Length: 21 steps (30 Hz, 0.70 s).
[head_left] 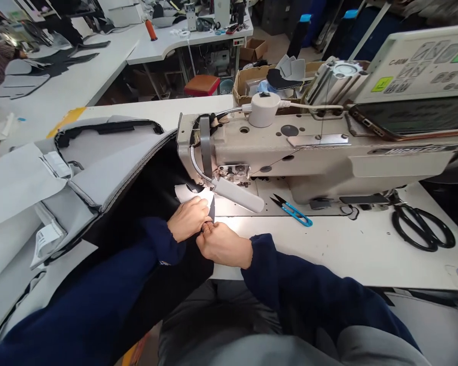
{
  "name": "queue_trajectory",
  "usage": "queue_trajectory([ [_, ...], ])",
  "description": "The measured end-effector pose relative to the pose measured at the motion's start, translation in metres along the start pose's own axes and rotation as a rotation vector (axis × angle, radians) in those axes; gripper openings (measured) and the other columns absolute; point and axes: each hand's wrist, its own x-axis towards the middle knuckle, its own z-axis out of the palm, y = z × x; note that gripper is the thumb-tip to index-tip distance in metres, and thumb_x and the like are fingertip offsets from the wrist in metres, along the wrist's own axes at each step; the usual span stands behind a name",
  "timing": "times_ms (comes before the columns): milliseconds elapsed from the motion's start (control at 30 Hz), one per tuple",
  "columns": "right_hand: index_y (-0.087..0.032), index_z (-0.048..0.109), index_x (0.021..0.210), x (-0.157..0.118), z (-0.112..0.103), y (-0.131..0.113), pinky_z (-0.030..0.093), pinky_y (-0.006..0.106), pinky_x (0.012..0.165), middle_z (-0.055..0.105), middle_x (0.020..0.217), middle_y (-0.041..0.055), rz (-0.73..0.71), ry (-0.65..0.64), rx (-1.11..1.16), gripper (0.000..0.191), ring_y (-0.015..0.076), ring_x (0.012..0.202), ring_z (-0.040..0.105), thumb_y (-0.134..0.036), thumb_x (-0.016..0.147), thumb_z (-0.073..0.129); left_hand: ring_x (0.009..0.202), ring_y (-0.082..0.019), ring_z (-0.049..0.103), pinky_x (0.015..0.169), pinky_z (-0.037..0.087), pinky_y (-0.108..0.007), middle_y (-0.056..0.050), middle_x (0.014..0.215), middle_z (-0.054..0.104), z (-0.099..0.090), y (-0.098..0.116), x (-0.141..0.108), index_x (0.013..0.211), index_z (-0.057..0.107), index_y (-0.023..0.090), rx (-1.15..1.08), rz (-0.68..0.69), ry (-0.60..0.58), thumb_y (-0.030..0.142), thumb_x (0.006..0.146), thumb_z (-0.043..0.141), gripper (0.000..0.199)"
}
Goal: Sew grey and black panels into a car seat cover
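black fabric [152, 195] is on the counter [328, 259], left of and just in front of the sewing machine [259, 147], near edge hanging over the person's lap. pale piece [181, 193] sits at its edge by the needle area, partly under the left hand [189, 218].

left hand: fingers curled down over the pale piece; can't tell if pinching or just pressing. right hand [222, 245]: closed, thumb and fingers pinching the fabric edge right beside the left.

handling, my read: soft, floppy, light at the edge, but bulk and overhang could drag. not fragile; layers may slip on each other. best hold: pinch both layers close to the edge, other palm flat to steady. blue snips [292, 210] lie right of the hands, well clear.
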Motion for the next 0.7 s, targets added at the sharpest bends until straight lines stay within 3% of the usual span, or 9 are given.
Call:
queue_trajectory([
  [167,-0.008,0.062,0.079,0.004,-0.005,0.002,0.047,0.035,0.056,0.069,0.083,0.0245,0.005,-0.014,-0.001,0.022,0.031,0.076,0.068,0.001,0.081,0.041,0.098,-0.024,0.053,0.077,0.045,-0.033,-0.01,0.097,0.06,0.006,-0.004,0.005,0.093,0.066,0.012,-0.099,-0.069,-0.005,0.029,0.098,0.044,0.028],
  [333,-0.003,0.063,0.088,0.002,0.013,-0.001,0.052,0.041,0.066,0.066,0.102,0.0343,0.044,0.08,-0.056,0.023,0.0387,0.096,0.068,-0.001,0.085,0.04,0.1,-0.024,0.053,0.077,0.046,-0.033,-0.011,0.1,0.06,0.011,-0.003,0.009,0.096,0.064,0.013,-0.142,-0.114,0.008,0.025,0.095,0.047,0.021],
  [500,0.001,0.063,0.096,0.002,0.023,-0.001,0.054,0.043,0.073,0.062,0.111,0.0368,0.055,0.068,-0.056,0.026,0.0349,0.101,0.068,0.0,0.087,0.038,0.104,-0.027,0.053,0.083,0.048,-0.036,-0.012,0.106,0.06,0.013,-0.003,0.013,0.101,0.064,0.013,-0.167,-0.158,0.019,0.018,0.09,0.047,0.021],
  [700,-0.001,0.063,0.097,0.004,0.03,0.008,0.053,0.042,0.082,0.064,0.111,0.0328,0.097,0.131,-0.07,0.024,0.0327,0.105,0.066,-0.002,0.089,0.04,0.105,-0.027,0.054,0.088,0.048,-0.036,-0.012,0.106,0.061,0.009,-0.006,0.019,0.099,0.065,0.013,-0.174,-0.206,0.053,0.018,0.09,0.046,0.021],
])
